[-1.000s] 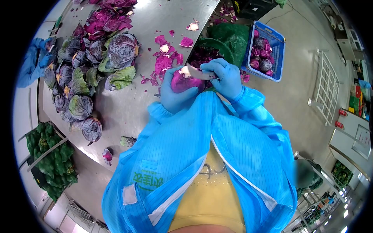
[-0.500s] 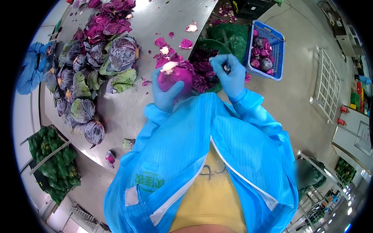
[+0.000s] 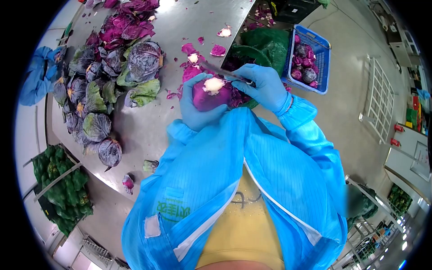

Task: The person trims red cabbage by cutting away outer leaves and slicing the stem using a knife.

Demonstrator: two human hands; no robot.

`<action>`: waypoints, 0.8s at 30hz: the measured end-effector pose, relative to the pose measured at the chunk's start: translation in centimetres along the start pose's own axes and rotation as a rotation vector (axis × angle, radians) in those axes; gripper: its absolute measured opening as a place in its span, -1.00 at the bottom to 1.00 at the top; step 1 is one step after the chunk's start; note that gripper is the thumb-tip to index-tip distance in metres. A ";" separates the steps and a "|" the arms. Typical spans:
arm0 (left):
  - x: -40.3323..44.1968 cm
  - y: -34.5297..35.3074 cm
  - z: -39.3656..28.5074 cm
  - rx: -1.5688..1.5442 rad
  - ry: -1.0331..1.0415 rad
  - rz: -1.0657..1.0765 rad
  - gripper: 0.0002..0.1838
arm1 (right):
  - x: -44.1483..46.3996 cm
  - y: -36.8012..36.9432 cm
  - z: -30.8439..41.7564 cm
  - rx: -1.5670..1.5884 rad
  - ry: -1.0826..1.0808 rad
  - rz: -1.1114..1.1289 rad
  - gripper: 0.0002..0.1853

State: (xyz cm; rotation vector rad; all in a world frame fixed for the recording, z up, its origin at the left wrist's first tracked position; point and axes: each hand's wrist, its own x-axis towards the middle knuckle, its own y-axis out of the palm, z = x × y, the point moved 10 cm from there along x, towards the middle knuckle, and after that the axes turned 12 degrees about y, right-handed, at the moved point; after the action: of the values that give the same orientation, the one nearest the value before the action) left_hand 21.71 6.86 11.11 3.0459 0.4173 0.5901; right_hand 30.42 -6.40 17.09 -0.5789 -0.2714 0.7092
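My left hand, in a blue glove, is wrapped round a peeled red cabbage whose pale cut stem end faces up. My right hand, gloved too, grips a knife. The blade points left and lies just above the cabbage; whether it touches the stem end I cannot tell. Loose purple leaf pieces and pale stem scraps lie on the metal table beyond my left hand.
Untrimmed red cabbages and a heap of purple leaves cover the table's left part. Right of the table stand a green sack and a blue crate holding trimmed cabbages. Green net sacks hang on a rack at lower left.
The cabbage has turned so its stem end faces up more. My right hand has moved slightly left, and the knife has swung from pointing away to lying across above the cabbage.
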 end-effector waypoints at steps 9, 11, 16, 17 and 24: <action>0.4 0.5 -0.5 0.165 -0.045 0.141 -0.08 | 0.4 1.3 1.6 -0.470 -0.072 0.218 -0.79; 0.3 0.8 -0.3 0.145 -0.056 0.188 -0.09 | 0.2 1.5 1.9 -0.453 -0.091 0.217 -0.81; 0.4 1.2 -1.1 0.100 -0.085 0.085 -0.11 | 0.0 1.3 2.4 -0.573 -0.116 0.075 -0.76; 0.4 0.9 -0.8 0.093 -0.115 0.037 -0.13 | -0.1 1.3 2.3 -0.576 -0.119 0.072 -0.76; 0.2 -2.0 1.2 -0.273 -0.173 -0.140 -0.28 | -1.1 -1.2 -1.2 -0.015 0.161 -0.155 -0.65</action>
State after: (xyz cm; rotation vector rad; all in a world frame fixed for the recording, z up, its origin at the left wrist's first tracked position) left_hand 21.83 8.91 9.96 2.7512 0.4928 0.3408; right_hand 30.78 -8.40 16.77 -0.6189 -0.1694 0.5079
